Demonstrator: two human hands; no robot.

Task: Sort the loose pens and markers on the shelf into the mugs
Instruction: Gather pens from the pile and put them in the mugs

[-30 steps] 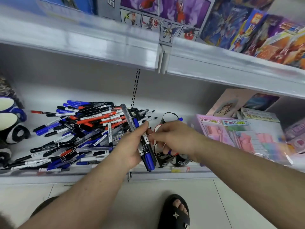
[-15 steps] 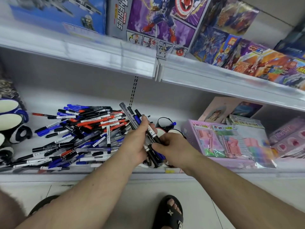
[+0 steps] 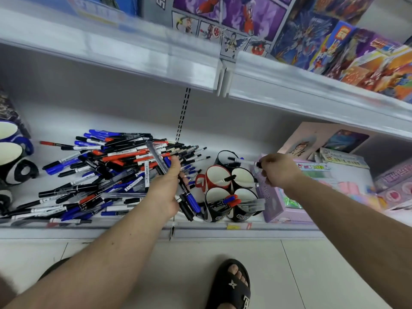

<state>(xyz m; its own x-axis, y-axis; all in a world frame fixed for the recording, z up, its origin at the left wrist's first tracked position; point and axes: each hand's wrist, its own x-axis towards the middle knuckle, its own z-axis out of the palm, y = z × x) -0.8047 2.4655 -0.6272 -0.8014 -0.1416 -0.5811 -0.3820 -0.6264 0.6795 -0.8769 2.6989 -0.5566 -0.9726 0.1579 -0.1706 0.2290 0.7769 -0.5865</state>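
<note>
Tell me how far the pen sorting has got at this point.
Early stage. Done: a few pens already stand in the mugs, including red and blue ones in the front-left mug. In hand: the right hand holds a black-capped marker over the back mugs, and the left hand grips a bundle of pens. Left: the big loose pile on the shelf.

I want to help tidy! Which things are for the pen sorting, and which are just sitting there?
For the job:
pen pile
five mugs
bundle in left hand
marker in right hand

Just there:
pink stationery packs
toy boxes
blue mugs
</note>
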